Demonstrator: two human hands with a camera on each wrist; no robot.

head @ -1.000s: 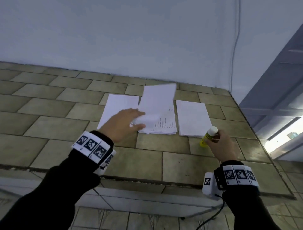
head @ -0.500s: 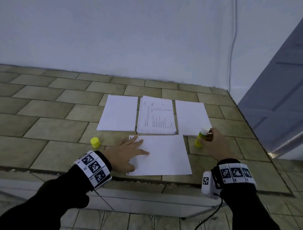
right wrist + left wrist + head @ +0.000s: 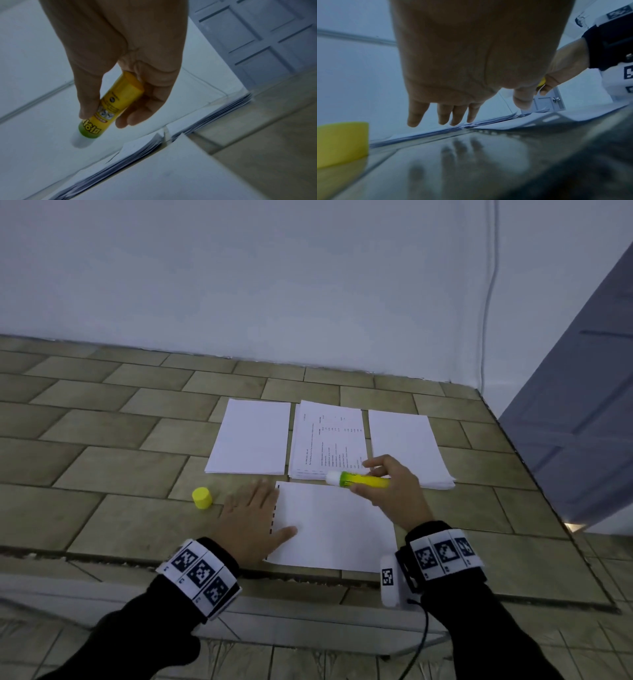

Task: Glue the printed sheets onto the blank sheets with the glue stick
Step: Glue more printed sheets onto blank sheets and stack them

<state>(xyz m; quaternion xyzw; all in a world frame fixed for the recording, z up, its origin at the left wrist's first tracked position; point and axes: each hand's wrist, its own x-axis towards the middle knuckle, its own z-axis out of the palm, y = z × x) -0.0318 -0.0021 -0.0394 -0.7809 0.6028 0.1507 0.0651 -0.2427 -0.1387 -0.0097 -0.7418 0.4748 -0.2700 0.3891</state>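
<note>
My flat left hand (image 3: 251,520) barely pins the sheet (image 3: 335,529)'s edge while my right hand (image 3: 390,487) grips the uncapped glue stick (image 3: 359,479); rubbing could skid or crease the sheet.

uncapped glue stick (image 3: 359,479) above sheet (image 3: 337,529)

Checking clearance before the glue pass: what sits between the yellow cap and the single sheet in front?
The left hand lies flat there, thumb on the single sheet; between the yellow cap and that hand is bare tile. The head view shows it.
</note>
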